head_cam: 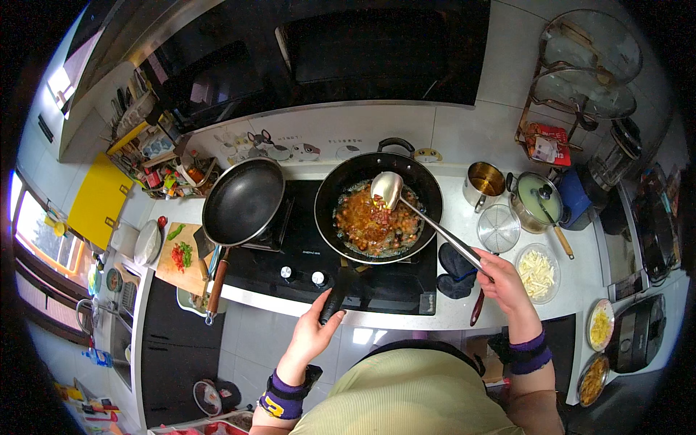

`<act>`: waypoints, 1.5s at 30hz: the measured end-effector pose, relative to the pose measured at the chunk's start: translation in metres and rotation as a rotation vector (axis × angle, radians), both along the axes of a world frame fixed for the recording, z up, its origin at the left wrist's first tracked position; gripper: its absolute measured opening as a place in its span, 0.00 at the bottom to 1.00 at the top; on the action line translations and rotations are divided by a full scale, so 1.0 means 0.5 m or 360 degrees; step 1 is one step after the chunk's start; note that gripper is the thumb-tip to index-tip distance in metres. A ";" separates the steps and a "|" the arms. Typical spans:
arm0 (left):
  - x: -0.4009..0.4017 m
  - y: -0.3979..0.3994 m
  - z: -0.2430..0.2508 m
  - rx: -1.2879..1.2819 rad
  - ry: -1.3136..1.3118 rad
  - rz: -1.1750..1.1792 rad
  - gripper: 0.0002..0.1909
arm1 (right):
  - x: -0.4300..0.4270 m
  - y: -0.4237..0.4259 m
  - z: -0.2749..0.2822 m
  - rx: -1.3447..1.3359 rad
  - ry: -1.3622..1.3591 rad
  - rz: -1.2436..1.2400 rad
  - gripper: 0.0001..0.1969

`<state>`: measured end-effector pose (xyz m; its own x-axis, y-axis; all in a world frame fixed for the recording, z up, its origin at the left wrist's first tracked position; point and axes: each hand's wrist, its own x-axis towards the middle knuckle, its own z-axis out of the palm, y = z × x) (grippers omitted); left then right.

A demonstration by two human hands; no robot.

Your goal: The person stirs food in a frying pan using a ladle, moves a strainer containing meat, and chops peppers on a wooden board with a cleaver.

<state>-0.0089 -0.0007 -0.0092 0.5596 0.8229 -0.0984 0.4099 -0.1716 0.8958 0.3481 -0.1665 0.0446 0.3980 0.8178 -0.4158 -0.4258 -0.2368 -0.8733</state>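
A black wok [429, 185] stands on the right burner of a black glass gas hob [310, 228]. In it lies a brown, oily mixture of small chopped pieces [375, 234] with a bubbly rim. My left hand [318, 329] grips the wok's black handle [338, 296]. With my right hand [503, 277] I hold the long steel shaft of a ladle [443, 231]. The ladle's bowl [387, 187] is over the wok, its rounded back turned up, and reddish pieces sit just below its lip.
A second frying pan [244, 201] rests at the left of the hob. Farther left is a wooden cutting board [163, 266] with chopped peppers. To the right are a steel pot [481, 185], a wire skimmer [499, 228], a lidded pot [538, 204] and a bowl of pale strips [537, 273].
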 end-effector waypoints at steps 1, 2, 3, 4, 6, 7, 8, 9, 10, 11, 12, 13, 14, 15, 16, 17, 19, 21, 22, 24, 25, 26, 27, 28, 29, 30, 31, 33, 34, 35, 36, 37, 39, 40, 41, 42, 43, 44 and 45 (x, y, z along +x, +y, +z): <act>-0.003 0.000 -0.003 0.0001 0.0000 0.0002 0.31 | -0.007 0.006 -0.005 -0.0015 -0.0115 -0.0044 0.21; -0.007 -0.001 -0.006 -0.0023 -0.0012 0.0004 0.31 | -0.012 0.011 -0.013 -0.0015 -0.0114 -0.0043 0.21; -0.008 0.000 -0.007 -0.0048 -0.0028 0.0002 0.31 | -0.016 0.014 -0.024 0.0037 -0.0202 -0.0019 0.21; -0.008 0.000 -0.005 -0.0050 -0.0029 -0.0001 0.31 | -0.022 0.017 -0.038 0.0089 -0.0290 0.0005 0.22; -0.008 -0.002 0.004 -0.0125 -0.0084 -0.0039 0.33 | -0.041 0.031 -0.073 0.0121 -0.0629 -0.0003 0.22; -0.009 -0.004 0.004 -0.0129 -0.0085 -0.0040 0.33 | -0.053 0.035 -0.084 0.0154 -0.0968 -0.0009 0.22; -0.011 -0.005 0.003 -0.0148 -0.0108 -0.0062 0.33 | -0.063 0.035 -0.091 0.0110 -0.1012 -0.0021 0.23; -0.014 -0.006 0.002 -0.0164 -0.0133 -0.0080 0.34 | -0.073 0.038 -0.097 0.0108 -0.1012 -0.0019 0.23; -0.016 -0.006 0.002 -0.0167 -0.0133 -0.0082 0.34 | -0.082 0.042 -0.108 0.0137 -0.1163 -0.0035 0.23; -0.017 -0.006 0.003 -0.0168 -0.0138 -0.0117 0.34 | -0.089 0.043 -0.116 0.0165 -0.1314 -0.0053 0.23; -0.021 -0.006 0.004 -0.0167 -0.0146 -0.0147 0.35 | -0.098 0.044 -0.118 0.0107 -0.1530 -0.0051 0.24; -0.024 -0.005 0.003 -0.0169 -0.0149 -0.0145 0.35 | -0.108 0.046 -0.117 0.0106 -0.1533 -0.0048 0.24; -0.027 -0.004 0.003 -0.0198 -0.0163 -0.0152 0.35 | -0.120 0.048 -0.112 0.0035 -0.1674 -0.0028 0.24; -0.029 -0.010 0.003 -0.0233 -0.0180 -0.0159 0.35 | -0.131 0.046 -0.107 -0.0043 -0.1818 -0.0004 0.23; -0.028 -0.013 0.008 -0.0239 -0.0187 -0.0152 0.35 | -0.142 0.046 -0.103 -0.0074 -0.1817 0.0005 0.23; -0.025 -0.012 0.016 -0.0180 -0.0132 -0.0190 0.34 | -0.145 0.045 -0.102 -0.0071 -0.1825 0.0018 0.23; -0.028 -0.017 0.023 -0.0116 -0.0083 -0.0197 0.34 | -0.153 0.049 -0.099 -0.0093 -0.1696 0.0069 0.23; -0.039 -0.027 0.019 -0.0135 -0.0130 -0.0181 0.34 | -0.158 0.052 -0.106 -0.0081 -0.1704 0.0112 0.23; -0.044 -0.035 0.012 -0.0076 -0.0148 -0.0175 0.34 | -0.153 0.050 -0.136 0.0096 -0.1589 0.0013 0.22; -0.065 -0.055 0.016 -0.0060 -0.0126 -0.0103 0.34 | -0.159 0.049 -0.150 0.0334 -0.1215 -0.0040 0.21; -0.070 -0.065 0.018 -0.0054 -0.0093 -0.0078 0.34 | -0.157 0.054 -0.169 0.0396 -0.1316 -0.0088 0.20; -0.072 -0.079 0.027 -0.0047 -0.0167 -0.0014 0.32 | -0.148 0.035 -0.175 0.0266 -0.0927 -0.0079 0.21; -0.079 -0.088 0.023 -0.0035 -0.0188 0.0067 0.32 | -0.150 0.030 -0.156 0.0124 -0.0543 -0.0051 0.22; -0.086 -0.096 0.018 -0.0061 -0.0093 0.0059 0.29 | -0.145 0.028 -0.176 0.0166 -0.0564 -0.0108 0.27; -0.093 -0.103 0.010 -0.0093 0.0005 0.0051 0.27 | -0.135 0.025 -0.190 0.0173 -0.0347 -0.0179 0.30; -0.105 -0.116 -0.008 -0.0085 -0.0043 0.0044 0.23 | -0.134 0.019 -0.203 0.0208 -0.0203 -0.0263 0.30; -0.117 -0.128 -0.014 -0.0093 -0.0031 0.0106 0.23 | -0.137 0.012 -0.219 0.0231 -0.0049 -0.0354 0.31; -0.141 -0.148 -0.015 -0.0131 0.0041 0.0013 0.23 | -0.136 -0.005 -0.247 0.0224 0.0026 -0.0438 0.31; -0.152 -0.156 -0.004 -0.0161 0.0078 0.0017 0.21 | -0.142 -0.013 -0.261 0.0122 0.0007 -0.0467 0.31; -0.172 -0.160 0.001 -0.0166 0.0101 0.0052 0.21 | -0.161 -0.011 -0.276 -0.0027 0.0057 -0.0622 0.30; -0.193 -0.162 0.009 -0.0159 0.0132 0.0021 0.21 | -0.171 -0.019 -0.304 -0.0011 0.0101 -0.0504 0.30; -0.212 -0.163 0.011 -0.0153 0.0156 0.0003 0.20 | -0.185 -0.019 -0.322 0.0008 0.0140 -0.0376 0.29; -0.256 -0.153 -0.004 -0.0114 0.0157 0.0086 0.19 | -0.240 0.010 -0.345 -0.0099 0.0093 -0.0219 0.29; -0.282 -0.151 -0.007 -0.0115 0.0147 0.0119 0.19 | -0.284 0.028 -0.347 -0.0153 0.0108 -0.0111 0.29; -0.314 -0.148 -0.007 -0.0114 0.0134 0.0153 0.19 | -0.332 0.048 -0.349 -0.0205 0.0119 -0.0002 0.29; -0.343 -0.144 -0.005 -0.0135 0.0151 0.0181 0.19 | -0.377 0.070 -0.358 -0.0203 0.0085 0.0129 0.28; -0.383 -0.140 -0.009 -0.0121 0.0143 0.0220 0.19 | -0.440 0.099 -0.333 -0.0245 0.0040 0.0267 0.28; -0.426 -0.138 -0.014 -0.0135 0.0161 0.0237 0.18 | -0.490 0.128 -0.342 -0.0238 0.0025 0.0405 0.27; -0.481 -0.141 -0.011 -0.0159 0.0188 0.0239 0.18 | -0.553 0.146 -0.345 -0.0240 0.0019 0.0529 0.27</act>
<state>-0.2495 -0.0711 -0.0147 0.4113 0.8790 -0.2412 0.5273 -0.0135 0.8496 0.0717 -0.0934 -0.1281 0.1152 0.8309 -0.5443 -0.3138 -0.4895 -0.8136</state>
